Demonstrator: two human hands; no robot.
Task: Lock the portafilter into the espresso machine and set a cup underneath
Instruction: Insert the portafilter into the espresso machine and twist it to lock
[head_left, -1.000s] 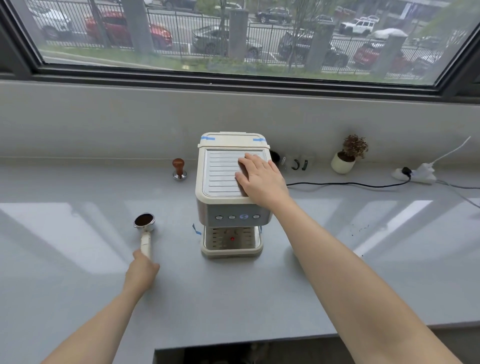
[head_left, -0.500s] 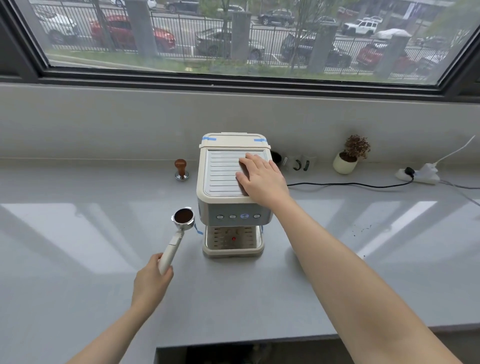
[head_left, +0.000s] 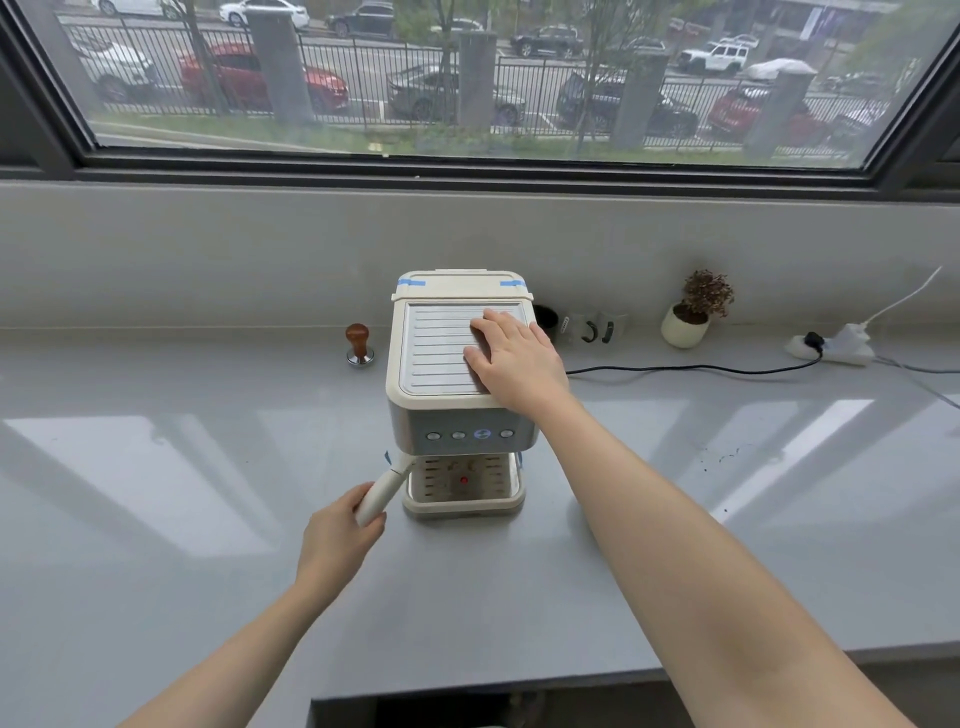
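Under the front overhang of the espresso machine (head_left: 460, 384), the portafilter (head_left: 387, 486) is now sitting with its basket end hidden beneath the housing; half a second ago the basket, filled with dark grounds, was still showing just left of the machine. Only the cream handle is projecting out to the lower left. The left hand (head_left: 337, 538) is gripping the handle's end, fingers (head_left: 363, 496) curled around it, having travelled rightward across the desk (head_left: 156, 467). The right hand (head_left: 517, 361) is lying flat on the machine's ribbed top, fingers spread slightly, exactly as before. The drip tray (head_left: 462, 493) is holding nothing. Behind the machine, dark cups (head_left: 545, 317) are standing by the wall, contents not discernible. A small white pot (head_left: 684, 326) is holding a dried plant. A tamper (head_left: 358, 345) is standing upright left of the machine.
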